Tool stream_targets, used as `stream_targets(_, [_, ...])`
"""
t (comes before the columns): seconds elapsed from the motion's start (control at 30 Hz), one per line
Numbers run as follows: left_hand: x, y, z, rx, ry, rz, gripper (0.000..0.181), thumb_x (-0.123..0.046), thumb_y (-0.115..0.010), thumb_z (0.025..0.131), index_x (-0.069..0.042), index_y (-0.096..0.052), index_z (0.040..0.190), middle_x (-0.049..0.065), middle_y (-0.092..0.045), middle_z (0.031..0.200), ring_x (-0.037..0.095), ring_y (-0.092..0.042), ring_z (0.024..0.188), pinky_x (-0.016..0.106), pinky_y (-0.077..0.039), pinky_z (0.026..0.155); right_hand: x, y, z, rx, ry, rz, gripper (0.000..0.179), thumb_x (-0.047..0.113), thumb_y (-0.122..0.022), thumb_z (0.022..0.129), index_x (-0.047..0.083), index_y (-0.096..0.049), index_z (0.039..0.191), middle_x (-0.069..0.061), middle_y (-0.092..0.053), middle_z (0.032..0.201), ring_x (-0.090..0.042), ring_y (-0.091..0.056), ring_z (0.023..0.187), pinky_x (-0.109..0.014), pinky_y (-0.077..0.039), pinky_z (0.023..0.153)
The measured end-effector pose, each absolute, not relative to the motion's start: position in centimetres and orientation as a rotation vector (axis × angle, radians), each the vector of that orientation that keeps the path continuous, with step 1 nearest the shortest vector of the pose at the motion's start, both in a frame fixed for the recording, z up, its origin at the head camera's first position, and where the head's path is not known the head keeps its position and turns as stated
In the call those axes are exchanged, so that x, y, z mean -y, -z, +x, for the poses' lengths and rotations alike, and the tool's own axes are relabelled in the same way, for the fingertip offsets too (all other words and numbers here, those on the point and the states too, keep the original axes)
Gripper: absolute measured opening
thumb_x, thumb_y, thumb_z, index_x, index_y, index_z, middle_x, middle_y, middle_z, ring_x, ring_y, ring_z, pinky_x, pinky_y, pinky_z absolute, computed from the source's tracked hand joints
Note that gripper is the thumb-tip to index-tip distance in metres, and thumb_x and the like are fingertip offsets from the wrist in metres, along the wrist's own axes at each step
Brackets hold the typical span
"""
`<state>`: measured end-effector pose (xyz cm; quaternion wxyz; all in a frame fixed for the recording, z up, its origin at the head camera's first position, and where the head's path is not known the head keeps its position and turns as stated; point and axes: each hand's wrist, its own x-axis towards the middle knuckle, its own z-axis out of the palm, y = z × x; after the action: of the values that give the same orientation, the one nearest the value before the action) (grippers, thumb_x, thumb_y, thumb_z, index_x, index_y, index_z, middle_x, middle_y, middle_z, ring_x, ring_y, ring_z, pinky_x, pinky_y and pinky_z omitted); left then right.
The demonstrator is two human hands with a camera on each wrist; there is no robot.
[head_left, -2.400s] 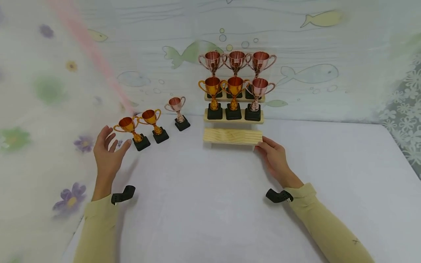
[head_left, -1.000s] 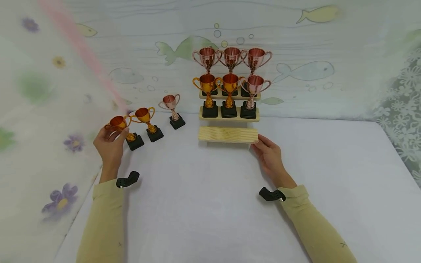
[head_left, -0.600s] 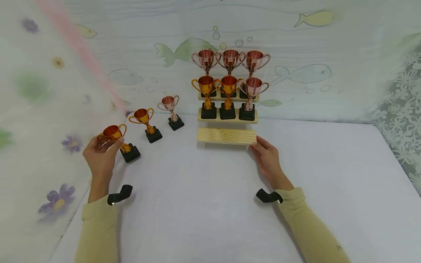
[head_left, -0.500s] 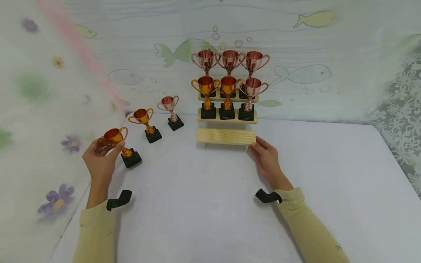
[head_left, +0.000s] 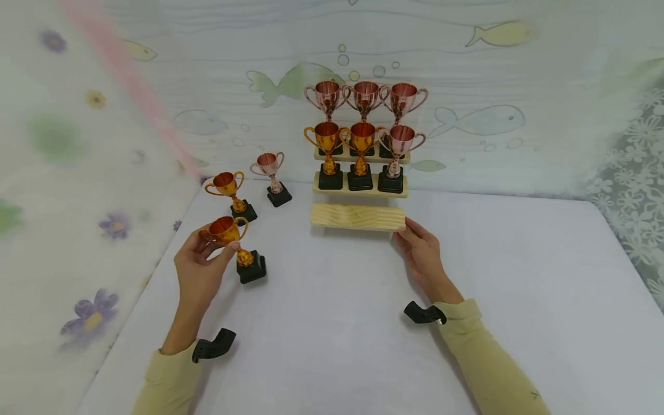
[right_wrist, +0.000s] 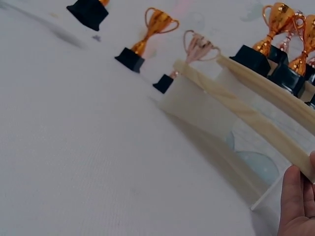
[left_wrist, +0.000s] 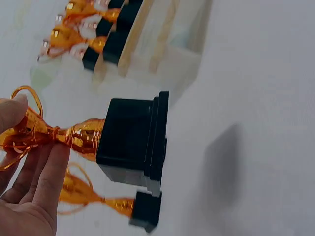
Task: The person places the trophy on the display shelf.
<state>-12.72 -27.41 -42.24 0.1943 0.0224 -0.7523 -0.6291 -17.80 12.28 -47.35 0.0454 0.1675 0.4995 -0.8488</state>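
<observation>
My left hand (head_left: 199, 268) grips a gold trophy cup (head_left: 225, 230) by its bowl, thumb in front and fingers behind. In the left wrist view the trophy's black base (left_wrist: 130, 140) hangs above the table, apart from its shadow. My right hand (head_left: 424, 253) pinches the right end of the lowest step of a wooden tiered display stand (head_left: 358, 217). That lowest step is bare. Gold trophies (head_left: 328, 138) and a pink one (head_left: 402, 141) stand on the middle step. Several pink trophies (head_left: 365, 97) stand on the top step.
Left of the stand, another gold trophy (head_left: 226, 184) and a pink trophy (head_left: 268, 165) stand on the white table (head_left: 332, 323). A wall cloth with fish drawings (head_left: 482, 121) hangs behind, and a flowered cloth (head_left: 93, 230) hangs at the left.
The left hand has taken hold of the leftmost gold trophy, lifted it away from the other gold one and carried it toward me, then right. The right hand stays at the stand.
</observation>
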Motion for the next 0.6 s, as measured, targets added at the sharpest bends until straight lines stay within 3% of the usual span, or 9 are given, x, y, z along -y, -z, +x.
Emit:
stream_targets(0.33, [20.9,40.6,-15.4,2.072,1.821,-0.356,0.049,0.016,-0.078,0.079,0.011,-0.062,0.125,-0.002,-0.068,0.107,0.013,-0.069,0.093,0.023,-0.062,0.079,-12.3,47.4,-17.6,-1.481,2.606,0.520,0.054,-0.003,-0.046,0.105,-0.005,-0.029,0.156,-0.007,-0.049,0.138,-0.006,-0.060,0.112,-0.019,-0.048,0.107])
stream_targets(0.6, [14.5,39.9,-18.4,2.010,1.887,-0.594,0.049,0.014,-0.079,0.080,0.009,-0.063,0.126,0.021,-0.068,0.115,0.013,-0.069,0.095,0.030,-0.064,0.078,-12.2,47.5,-17.7,-1.480,2.612,0.519,0.053,-0.003,-0.046,0.105,-0.005,-0.030,0.156,-0.005,-0.051,0.133,-0.005,-0.061,0.109,-0.018,-0.049,0.105])
